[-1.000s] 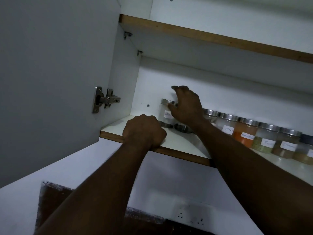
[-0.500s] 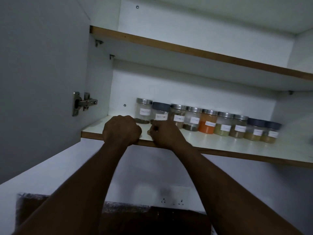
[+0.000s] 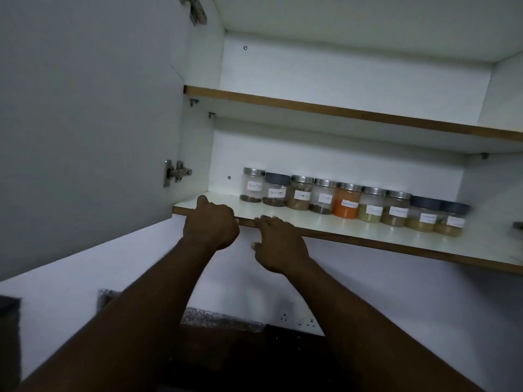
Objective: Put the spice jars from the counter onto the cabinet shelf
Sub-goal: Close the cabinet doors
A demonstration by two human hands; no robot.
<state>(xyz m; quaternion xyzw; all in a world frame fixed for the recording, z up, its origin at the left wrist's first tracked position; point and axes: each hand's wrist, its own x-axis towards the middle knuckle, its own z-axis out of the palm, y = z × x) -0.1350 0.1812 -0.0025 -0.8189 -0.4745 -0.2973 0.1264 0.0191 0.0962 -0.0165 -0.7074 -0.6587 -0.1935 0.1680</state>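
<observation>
The rightmost jars [image 3: 450,219] are blurred; a dark object [image 3: 518,225] is cut by the right edge

a single head-worn wide-angle view, tilted upward from below the cabinet shelf [image 3: 311,224], close enough that both forearms [image 3: 147,301] rise from the bottom edge. it faces the cabinet's back wall [image 3: 339,157]. the open door [image 3: 85,123] fills the left, and the spice jars [image 3: 345,200] sit mid-frame, slightly right.
</observation>
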